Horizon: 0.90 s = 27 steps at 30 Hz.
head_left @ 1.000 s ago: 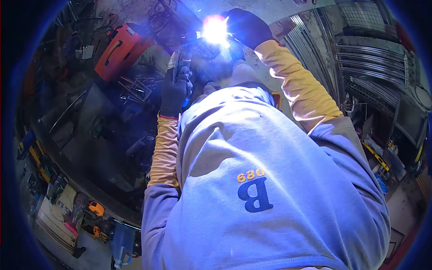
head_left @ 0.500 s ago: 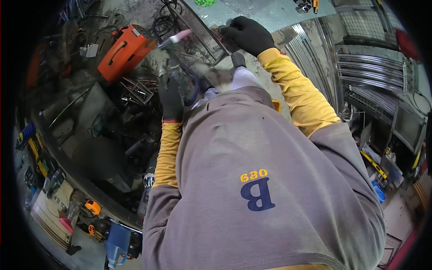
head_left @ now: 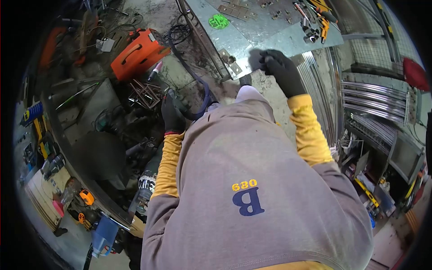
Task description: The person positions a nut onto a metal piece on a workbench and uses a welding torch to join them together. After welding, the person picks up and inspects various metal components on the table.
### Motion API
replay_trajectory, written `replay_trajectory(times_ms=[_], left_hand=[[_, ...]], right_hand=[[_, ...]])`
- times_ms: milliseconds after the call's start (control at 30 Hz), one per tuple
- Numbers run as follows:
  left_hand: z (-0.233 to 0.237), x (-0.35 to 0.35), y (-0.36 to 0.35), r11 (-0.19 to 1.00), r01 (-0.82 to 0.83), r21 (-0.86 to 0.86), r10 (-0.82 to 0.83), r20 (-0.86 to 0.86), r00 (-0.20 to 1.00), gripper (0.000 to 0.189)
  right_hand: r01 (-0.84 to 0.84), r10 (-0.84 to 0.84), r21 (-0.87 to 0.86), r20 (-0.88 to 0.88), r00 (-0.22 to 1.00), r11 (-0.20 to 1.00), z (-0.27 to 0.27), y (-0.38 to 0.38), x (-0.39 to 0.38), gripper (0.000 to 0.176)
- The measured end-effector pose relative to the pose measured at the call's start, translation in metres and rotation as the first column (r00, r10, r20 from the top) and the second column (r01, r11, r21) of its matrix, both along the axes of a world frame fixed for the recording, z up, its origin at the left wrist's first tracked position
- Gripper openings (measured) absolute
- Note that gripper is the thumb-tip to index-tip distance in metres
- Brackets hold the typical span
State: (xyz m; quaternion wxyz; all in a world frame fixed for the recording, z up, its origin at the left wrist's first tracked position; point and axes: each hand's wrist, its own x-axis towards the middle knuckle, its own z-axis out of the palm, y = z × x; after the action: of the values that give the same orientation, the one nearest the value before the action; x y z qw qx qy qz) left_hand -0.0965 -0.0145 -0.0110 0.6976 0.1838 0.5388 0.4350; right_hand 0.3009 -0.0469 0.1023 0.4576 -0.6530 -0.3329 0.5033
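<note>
The welding torch is slim, with a pale pink nozzle end and a whitish collar; towards the grip it turns dark and is hard to make out. It is at the left hand, out over the floor, just beside the orange machine with its curved handle. The left fingers are curled in around the grip, as far as I can see from here, and a thick dark hose loops out near that wrist and up past the machine.

The right hand hangs near the corner of the metal-topped table, its fingers bent and drawn close together; I can't tell whether anything is pinched in them. Small metal plates sit at that corner, to the left of the hand. Further up the table are a round green disc and some orange-handled tools.

A second ago a fierce white-blue glare burned between the hands; it's gone now. The torch has dropped back from the table corner, and the right hand has drawn away from the plates
</note>
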Motion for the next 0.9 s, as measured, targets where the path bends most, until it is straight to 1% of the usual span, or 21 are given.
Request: replay_trajectory(times_ms=[33, 67, 133, 167, 200, 267, 300, 367, 400, 467, 500, 533, 600, 633, 667, 700, 733, 800, 833, 867, 900], left_hand=[[-0.003, 0.000, -0.002, 1.000, -0.011, 0.004, 0.011, -0.008, 1.000, 0.034], [-0.004, 0.000, -0.003, 0.999, -0.034, -0.031, 0.035, 0.005, 0.999, 0.034], [-0.001, 0.005, -0.002, 0.996, -0.071, -0.061, 0.071, 0.004, 0.997, 0.035], [0.002, 0.013, -0.004, 0.992, -0.102, -0.077, 0.098, -0.052, 0.994, 0.033], [0.005, 0.021, -0.005, 0.987, -0.135, -0.091, 0.125, -0.107, 0.986, 0.032], [0.020, 0.041, -0.003, 0.983, -0.171, -0.065, 0.160, -0.145, 0.976, 0.031], [0.026, 0.049, -0.003, 0.981, -0.190, -0.045, 0.180, -0.170, 0.969, 0.031], [0.019, 0.059, -0.006, 0.981, -0.192, -0.033, 0.181, -0.206, 0.962, 0.031], [0.021, 0.064, -0.006, 0.983, -0.184, -0.026, 0.173, -0.234, 0.957, 0.031], [0.024, 0.075, -0.010, 0.977, -0.209, -0.046, 0.190, -0.268, 0.944, 0.032], [0.028, 0.079, -0.011, 0.973, -0.222, -0.070, 0.192, -0.295, 0.936, 0.034], [0.022, 0.076, -0.015, 0.970, -0.234, -0.062, 0.206, -0.294, 0.933, 0.034], [0.008, 0.072, -0.019, 0.972, -0.215, -0.098, 0.173, -0.329, 0.929, 0.031], [0.004, 0.071, -0.021, 0.974, -0.211, -0.088, 0.176, -0.303, 0.937, 0.031], [0.003, 0.067, -0.025, 0.967, -0.232, -0.100, 0.196, -0.283, 0.939, 0.032], [0.003, 0.071, -0.028, 0.962, -0.251, -0.110, 0.215, -0.266, 0.940, 0.033], [0.027, 0.087, -0.024, 0.947, -0.313, -0.079, 0.284, -0.252, 0.925, 0.033], [0.024, 0.087, -0.027, 0.938, -0.339, -0.068, 0.310, -0.272, 0.911, 0.031], [0.025, 0.089, -0.028, 0.939, -0.339, -0.057, 0.314, -0.259, 0.913, 0.031], [0.025, 0.090, -0.029, 0.920, -0.389, -0.043, 0.361, -0.292, 0.886, 0.034], [0.026, 0.091, -0.029, 0.898, -0.438, -0.027, 0.407, -0.325, 0.854, 0.038]], right_hand=[[-0.012, 0.012, 0.007, 0.018, 1.000, 1.000, 0.000, -0.008, 0.002, 0.036], [-0.016, 0.013, 0.074, 0.037, 0.999, 0.997, -0.003, -0.014, 0.000, 0.035], [-0.045, 0.040, 0.083, 0.062, 0.997, 0.996, 0.000, -0.021, -0.005, 0.035], [-0.090, 0.087, 0.032, 0.081, 0.993, 0.995, 0.005, -0.019, -0.006, 0.037], [-0.173, 0.155, 0.088, 0.185, 0.971, 0.981, -0.002, -0.016, -0.004, 0.041], [-0.315, 0.218, 0.174, 0.423, 0.880, 0.933, 0.012, 0.000, -0.009, 0.047], [-0.324, 0.227, 0.181, 0.416, 0.881, 0.929, 0.021, 0.012, -0.011, 0.047], [-0.465, 0.343, 0.170, 0.470, 0.813, 0.869, 0.036, 0.033, -0.016, 0.050], [-0.474, 0.351, 0.178, 0.466, 0.812, 0.862, 0.035, 0.041, -0.016, 0.050], [-0.652, 0.407, 0.159, 0.667, 0.625, 0.741, 0.029, 0.060, -0.015, 0.053], [-0.690, 0.389, 0.213, 0.695, 0.604, 0.692, 0.025, 0.070, -0.018, 0.057], [-0.699, 0.391, 0.219, 0.698, 0.600, 0.681, 0.021, 0.077, -0.021, 0.057], [-0.788, 0.394, 0.284, 0.743, 0.541, 0.546, 0.011, 0.092, -0.024, 0.046], [-0.803, 0.382, 0.335, 0.746, 0.546, 0.493, -0.002, 0.097, -0.024, 0.035], [-0.812, 0.385, 0.302, 0.763, 0.520, 0.499, -0.004, 0.099, -0.024, 0.029], [-0.811, 0.378, 0.297, 0.768, 0.517, 0.504, -0.001, 0.101, -0.022, 0.029], [-0.809, 0.370, 0.298, 0.772, 0.517, 0.507, 0.004, 0.103, -0.019, 0.029], [-0.794, 0.371, 0.283, 0.767, 0.525, 0.538, 0.013, 0.104, -0.004, 0.029], [-0.706, 0.353, 0.314, 0.694, 0.627, 0.635, 0.015, 0.104, 0.006, 0.029], [-0.607, 0.324, 0.334, 0.612, 0.721, 0.721, 0.017, 0.107, 0.017, 0.029], [-0.565, 0.375, 0.223, 0.551, 0.745, 0.794, 0.026, 0.114, 0.033, 0.030]])
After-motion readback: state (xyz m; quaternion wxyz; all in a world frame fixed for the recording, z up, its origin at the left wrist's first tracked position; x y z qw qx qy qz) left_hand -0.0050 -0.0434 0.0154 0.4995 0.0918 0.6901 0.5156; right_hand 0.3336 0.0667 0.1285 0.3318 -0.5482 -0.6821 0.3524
